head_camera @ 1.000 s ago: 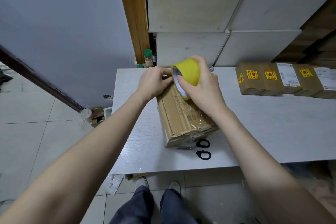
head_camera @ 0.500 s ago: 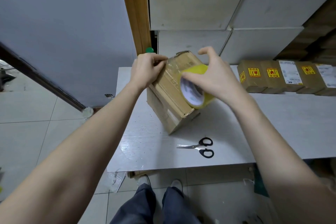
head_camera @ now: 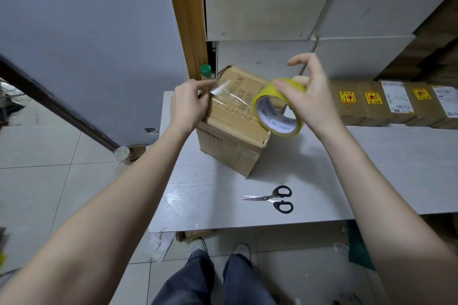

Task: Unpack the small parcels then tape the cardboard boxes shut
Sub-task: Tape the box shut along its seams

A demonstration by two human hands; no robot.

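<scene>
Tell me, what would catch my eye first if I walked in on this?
Probably the yellow tape roll, held in the right hand above a cardboard box on the white table. The left hand pinches the clear tape end against the box. Black-handled scissors lie nearer the table's front edge.

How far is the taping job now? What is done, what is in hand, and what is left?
Done: the cardboard box looks closed and stands on the table. In hand: the left hand pinches the clear tape end over the box while the right hand holds the yellow tape roll. Left: press the strip down and cut it; the scissors lie unused.
</scene>
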